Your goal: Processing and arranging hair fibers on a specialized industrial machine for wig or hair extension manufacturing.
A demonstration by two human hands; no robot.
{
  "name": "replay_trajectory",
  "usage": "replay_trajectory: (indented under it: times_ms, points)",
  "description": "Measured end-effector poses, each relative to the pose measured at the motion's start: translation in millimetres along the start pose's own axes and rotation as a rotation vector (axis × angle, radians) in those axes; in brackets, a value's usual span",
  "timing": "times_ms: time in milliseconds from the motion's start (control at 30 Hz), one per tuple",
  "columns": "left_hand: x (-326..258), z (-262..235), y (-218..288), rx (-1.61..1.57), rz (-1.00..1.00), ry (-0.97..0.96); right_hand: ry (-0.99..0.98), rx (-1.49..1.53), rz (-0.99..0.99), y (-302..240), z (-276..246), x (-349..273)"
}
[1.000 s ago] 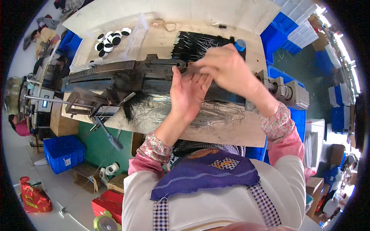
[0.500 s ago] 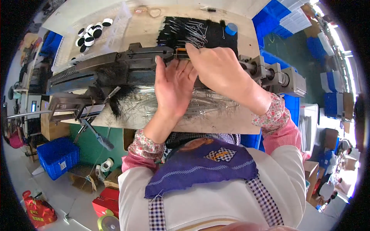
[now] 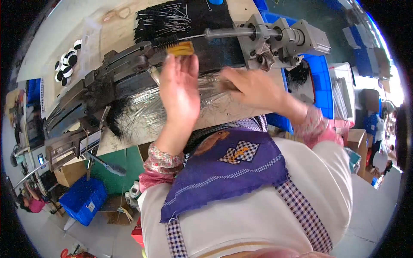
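My left hand point(image 3: 180, 88) is raised palm up at the machine rail, fingers stretched out and fingertips just below a yellow block point(image 3: 181, 49). Whether they touch the block is unclear. A dark bristle brush point(image 3: 165, 44) lies beside the block, in line with a metal spindle point(image 3: 230, 33). My right hand point(image 3: 258, 90) is over the right end of a pile of thin silvery wires point(image 3: 148, 105); its curled fingers are smeared by motion, and anything in them is hidden. Black bristles point(image 3: 114, 118) are heaped left of the wires.
Looped wire pieces point(image 3: 165, 19) lie on a black cloth across the rail. A clear tray point(image 3: 88, 41) is at far left, with black-and-white round pieces point(image 3: 65, 64) near it. Motor-like housing point(image 3: 312, 38) ends the machine at right, above a blue bin point(image 3: 320, 86).
My right hand has left the rail and moved down toward the wires. My left hand now stands apart from it by the yellow block. The head view has shifted, showing more of the spindle.
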State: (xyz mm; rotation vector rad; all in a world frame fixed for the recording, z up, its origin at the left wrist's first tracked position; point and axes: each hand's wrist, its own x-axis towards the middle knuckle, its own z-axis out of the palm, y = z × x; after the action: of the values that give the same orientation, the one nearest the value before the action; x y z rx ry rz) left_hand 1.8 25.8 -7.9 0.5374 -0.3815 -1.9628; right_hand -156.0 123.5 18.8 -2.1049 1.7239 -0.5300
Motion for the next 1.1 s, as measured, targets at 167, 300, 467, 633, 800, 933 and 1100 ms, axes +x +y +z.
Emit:
replay_trajectory:
  times_ms: [167,300,467,633,800,933,1100]
  points:
    - [-4,-17,-36,-0.027,-0.117,0.087,0.162,-0.167,0.232,64,55,-53]
    - [-49,-4,8,0.092,-0.215,-0.114,0.117,-0.245,0.184,77,60,-51]
    - [-107,-85,90,1.799,0.799,0.073,0.056,-0.197,0.164,88,57,-56]
    - [-176,-223,220,2.512,0.619,1.309,0.063,0.076,0.149,76,45,-56]
    - [-193,-250,244,2.117,0.415,1.388,0.189,0.188,0.188,65,33,-56]
    - [-158,-208,172,2.013,0.603,1.252,0.233,0.088,0.137,74,44,-59]
    - [-103,-98,114,2.113,1.326,0.561,0.021,-0.179,0.17,84,53,-61]
